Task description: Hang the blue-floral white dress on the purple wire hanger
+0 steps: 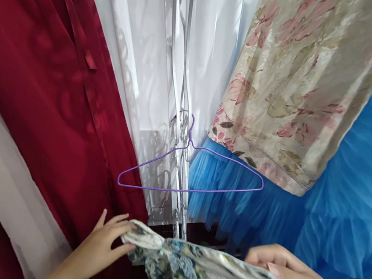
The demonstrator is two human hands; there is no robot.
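Observation:
A garment (202, 271) with a blue, green and cream floral print is stretched between my two hands at the bottom of the view. Its left top corner is pinched by my left hand (106, 239), thumb and forefinger on the cloth, other fingers raised. My right hand (279, 266) grips the upper edge at the right, thumb in front and fingers curled behind. Lower parts of the garment fall outside the picture. Above it, a purple wire hanger (189, 190) hangs bare by its hook from white metal rods (179, 64).
Dark red cloth (58, 84) hangs on the left beside a pale strip of fabric (3, 178). White drapes (210, 36) are behind the rods. To the right hangs a beige garment with pink flowers (294, 81), in front of ruffled blue tulle (353, 204).

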